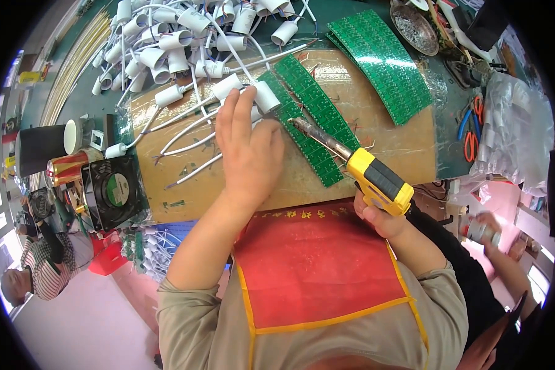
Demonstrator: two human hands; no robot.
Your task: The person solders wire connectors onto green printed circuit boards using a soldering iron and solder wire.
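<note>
My left hand (248, 145) is over a brown work board, its fingertips and thumb closed about a white plastic cap (266, 97) with a white cable. The cap lies against the edge of a long, narrow green circuit board panel (314, 114). Other white caps with cables, one of them at a cap (227, 87) beside my fingertips, lie left of that hand. In my right hand (379, 213) is a yellow and black soldering gun (381, 184). Its metal tip points up and left over the circuit board panel, close to the cap.
A heap of white corded caps (166, 43) covers the back left. Stacked green circuit panels (385, 68) lie at the back right, near a metal dish (414, 28). Orange-handled pliers (470, 145) and plastic bags (515, 129) are at right. A black fan (114, 191) stands left; other people sit nearby.
</note>
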